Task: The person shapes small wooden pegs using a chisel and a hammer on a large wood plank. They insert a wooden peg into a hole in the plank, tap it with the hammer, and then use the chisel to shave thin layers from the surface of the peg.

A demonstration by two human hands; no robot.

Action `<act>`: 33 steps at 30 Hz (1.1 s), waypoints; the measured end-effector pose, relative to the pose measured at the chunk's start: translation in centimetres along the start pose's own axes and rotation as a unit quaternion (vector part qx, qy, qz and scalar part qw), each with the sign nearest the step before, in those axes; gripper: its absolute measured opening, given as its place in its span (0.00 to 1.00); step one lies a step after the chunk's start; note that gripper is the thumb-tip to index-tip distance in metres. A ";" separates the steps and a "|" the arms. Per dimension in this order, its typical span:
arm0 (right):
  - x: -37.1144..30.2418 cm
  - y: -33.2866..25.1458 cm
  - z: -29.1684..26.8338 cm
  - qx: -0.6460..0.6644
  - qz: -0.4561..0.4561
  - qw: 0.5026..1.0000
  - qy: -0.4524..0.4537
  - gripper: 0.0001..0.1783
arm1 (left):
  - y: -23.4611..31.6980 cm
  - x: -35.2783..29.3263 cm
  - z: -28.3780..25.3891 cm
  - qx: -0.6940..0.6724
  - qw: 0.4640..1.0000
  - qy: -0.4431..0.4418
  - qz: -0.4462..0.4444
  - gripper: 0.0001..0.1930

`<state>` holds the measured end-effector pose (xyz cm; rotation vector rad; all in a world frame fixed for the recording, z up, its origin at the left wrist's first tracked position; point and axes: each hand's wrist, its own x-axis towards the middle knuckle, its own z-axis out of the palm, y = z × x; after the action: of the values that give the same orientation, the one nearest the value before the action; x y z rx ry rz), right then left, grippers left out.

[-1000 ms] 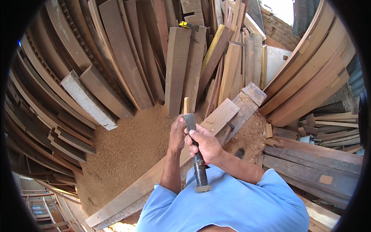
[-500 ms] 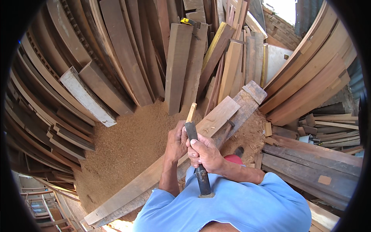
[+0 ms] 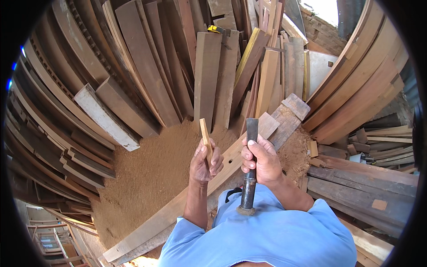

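My left hand is closed round a short, slim wooden peg, which points up with its top end free. To its right, my right hand grips a chisel. The flat dark blade stands upward, and the worn butt of the handle rests against or close to my blue shirt. Peg and chisel are apart. Beneath both hands a long plank runs diagonally, with a small dark hole near my right hand. My fingers hide the peg's lower part and the middle of the chisel.
Sawdust covers the ground beyond the plank. Many boards lean ahead and at both sides, among them a white-painted piece. A yellow tape measure sits on top of one board. Stacked dark timber lies at the right.
My hands have moved apart, separating the peg from the chisel blade. The chisel has shifted right and stands more upright. The plank's hole has come into view.
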<state>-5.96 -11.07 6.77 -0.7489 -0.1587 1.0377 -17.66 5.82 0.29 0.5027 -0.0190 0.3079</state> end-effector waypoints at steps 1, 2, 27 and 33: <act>0.0 0.0 0.1 0.000 0.001 1.000 -0.004 0.07 | -0.2 0.3 0.1 -0.009 1.000 -0.005 -0.002 0.18; 0.1 0.2 -0.2 -0.001 -0.008 1.000 -0.010 0.07 | -0.5 0.6 0.1 0.006 1.000 0.016 0.005 0.18; 0.8 3.4 -3.9 -0.383 -0.067 0.919 0.060 0.17 | -3.9 -0.5 -1.9 0.024 0.986 0.157 0.054 0.12; 0.9 3.8 -5.5 -0.345 0.000 0.939 0.022 0.16 | -6.1 -0.8 -3.8 0.061 0.972 0.206 0.098 0.09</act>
<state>-5.74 -11.92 0.15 -1.4039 -0.5008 0.9623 -16.85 2.31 -6.04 0.5531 0.3575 0.6058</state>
